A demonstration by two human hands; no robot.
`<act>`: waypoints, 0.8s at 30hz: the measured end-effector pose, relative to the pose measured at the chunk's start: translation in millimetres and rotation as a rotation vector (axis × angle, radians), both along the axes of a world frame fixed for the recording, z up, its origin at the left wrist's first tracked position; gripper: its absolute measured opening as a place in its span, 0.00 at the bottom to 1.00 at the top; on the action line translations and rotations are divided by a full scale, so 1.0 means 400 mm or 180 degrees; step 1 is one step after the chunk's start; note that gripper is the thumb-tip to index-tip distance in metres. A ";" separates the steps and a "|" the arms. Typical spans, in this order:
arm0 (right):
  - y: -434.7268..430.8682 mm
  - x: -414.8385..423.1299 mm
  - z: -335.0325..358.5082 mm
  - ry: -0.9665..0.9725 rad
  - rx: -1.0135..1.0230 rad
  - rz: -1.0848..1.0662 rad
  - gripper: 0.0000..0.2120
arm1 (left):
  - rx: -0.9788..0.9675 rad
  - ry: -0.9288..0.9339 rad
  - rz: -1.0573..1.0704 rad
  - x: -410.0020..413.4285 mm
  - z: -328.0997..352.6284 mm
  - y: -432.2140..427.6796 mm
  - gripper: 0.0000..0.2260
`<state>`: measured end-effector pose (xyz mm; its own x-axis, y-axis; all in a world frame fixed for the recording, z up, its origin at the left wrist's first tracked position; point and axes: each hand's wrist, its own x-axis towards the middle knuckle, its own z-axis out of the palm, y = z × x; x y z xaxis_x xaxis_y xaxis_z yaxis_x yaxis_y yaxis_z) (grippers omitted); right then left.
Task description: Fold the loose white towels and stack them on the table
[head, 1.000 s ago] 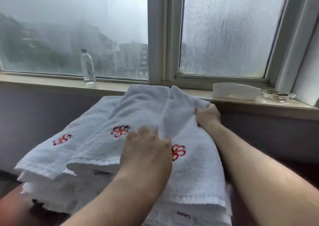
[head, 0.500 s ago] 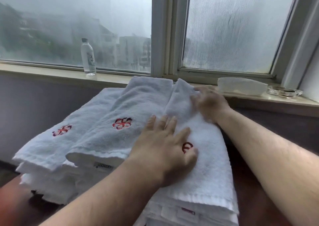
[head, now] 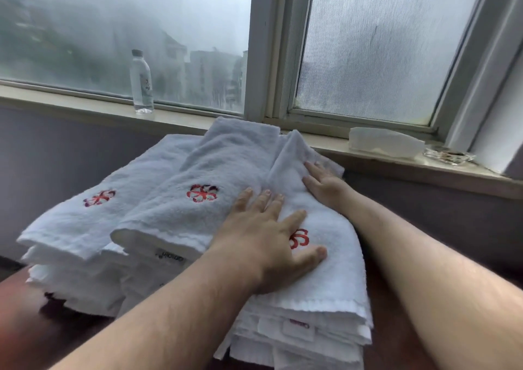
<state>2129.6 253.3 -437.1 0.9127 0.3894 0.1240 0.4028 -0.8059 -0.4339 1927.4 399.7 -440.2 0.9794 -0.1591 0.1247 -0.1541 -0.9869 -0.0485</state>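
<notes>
Three stacks of folded white towels with red flower embroidery lie side by side on a dark table [head: 396,321]. My left hand [head: 271,239] presses flat, fingers spread, on the top towel of the right stack [head: 325,282], partly covering its red emblem. My right hand [head: 325,184] lies flat on the far end of the same towel, fingers straight. The middle stack [head: 198,202] and the left stack [head: 93,211] lie untouched beside it.
A windowsill [head: 85,106] runs behind the table. On it stand a clear water bottle [head: 141,82], a white tissue pack [head: 385,143] and a glass ashtray [head: 448,154]. Fogged windows fill the background.
My left hand has gone from curled on the towel to flat with spread fingers. My right hand let go of the far edge and now lies flat, sliding back a little.
</notes>
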 end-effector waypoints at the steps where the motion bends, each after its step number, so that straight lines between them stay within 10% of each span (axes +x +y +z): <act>1: -0.010 -0.028 0.000 0.0102 0.0097 -0.0006 0.28 | 0.0006 0.0009 0.0002 -0.001 0.001 0.000 0.41; 7: -0.146 -0.292 -0.044 0.0626 0.1492 0.0101 0.21 | -0.0232 -0.0175 0.0012 -0.077 -0.023 -0.021 0.37; 24: -0.447 -0.799 -0.048 0.0083 0.0776 -0.0647 0.12 | -0.1224 -0.0092 -0.0286 -0.388 -0.016 -0.194 0.23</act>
